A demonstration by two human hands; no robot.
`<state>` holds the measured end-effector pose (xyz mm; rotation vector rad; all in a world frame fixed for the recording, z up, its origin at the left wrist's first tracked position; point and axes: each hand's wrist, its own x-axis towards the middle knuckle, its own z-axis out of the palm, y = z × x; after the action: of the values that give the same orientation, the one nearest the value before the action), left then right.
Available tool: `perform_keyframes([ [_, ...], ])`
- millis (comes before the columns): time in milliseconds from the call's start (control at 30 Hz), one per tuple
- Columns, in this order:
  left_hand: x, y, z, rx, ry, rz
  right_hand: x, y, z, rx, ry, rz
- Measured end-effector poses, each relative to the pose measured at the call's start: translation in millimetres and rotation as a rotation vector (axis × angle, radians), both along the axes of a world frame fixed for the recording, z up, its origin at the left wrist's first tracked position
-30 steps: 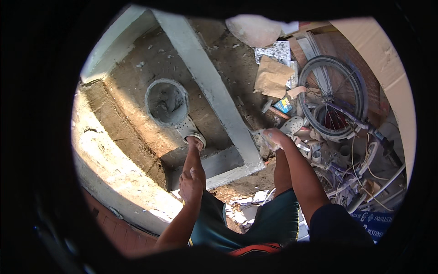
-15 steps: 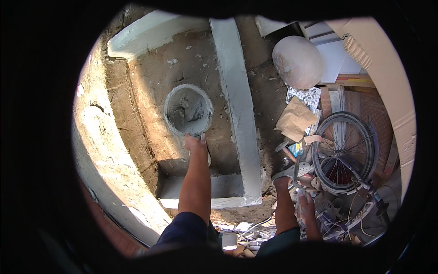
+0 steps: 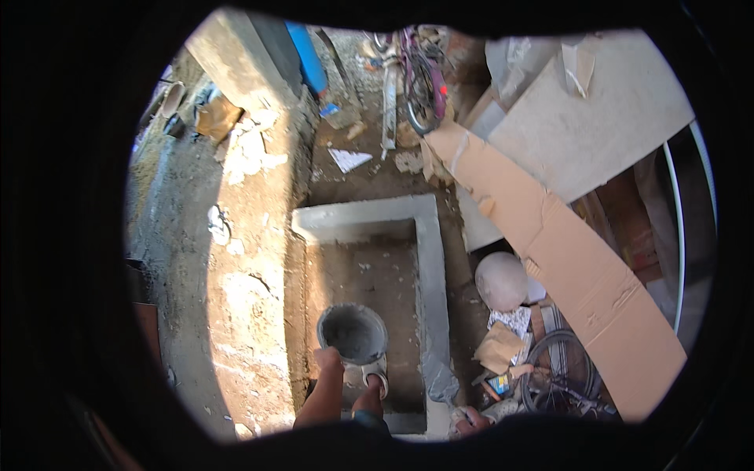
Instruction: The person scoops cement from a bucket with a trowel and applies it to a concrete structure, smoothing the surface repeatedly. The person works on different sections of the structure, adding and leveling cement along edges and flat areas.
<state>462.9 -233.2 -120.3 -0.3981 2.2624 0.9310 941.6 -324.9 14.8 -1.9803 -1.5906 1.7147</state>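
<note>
A round bucket [image 3: 353,312] with wet grey mortar inside stands in the sunken, low-walled pit. My left hand [image 3: 328,359] is closed on its near rim. At the lower edge my right hand [image 3: 471,421] is closed around the handle of a trowel [image 3: 441,383]. The trowel's grey blade lies over the top of the right-hand wall [image 3: 433,302], close to its near end. Its handle is mostly hidden by my fingers. My foot in a pale clog [image 3: 378,381] is just behind the bucket, inside the pit.
Right of the wall are a pale rounded object [image 3: 501,281], brown paper [image 3: 498,348] and a bicycle wheel [image 3: 561,369]. A long cardboard sheet [image 3: 565,271] slants across the right. A purple bicycle [image 3: 420,86] and a blue pipe [image 3: 306,59] are at the back. Sunlit rough ground [image 3: 250,314] borders the left.
My right hand has brought the trowel left, from beside the wheel to the wall. One foot has moved into the pit. My left hand stays at the bucket; the view has tipped farther ahead.
</note>
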Motion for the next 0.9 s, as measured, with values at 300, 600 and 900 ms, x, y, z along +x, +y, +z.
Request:
perform_keyframes([
  [300,-9.1,-65.6,283.3,0.35,-0.016,-0.357,-122.9,182.8,141.8,-0.174,0.376,0.54],
  [600,-28.8,-22.7,440.2,0.583,0.286,-0.661,-302.5,197.4,430.7,0.958,-0.209,1.549],
  [900,-59.8,15.3,524.4,0.961,0.187,-0.509,-305.3,240.8,504.2,1.029,-0.162,1.077],
])
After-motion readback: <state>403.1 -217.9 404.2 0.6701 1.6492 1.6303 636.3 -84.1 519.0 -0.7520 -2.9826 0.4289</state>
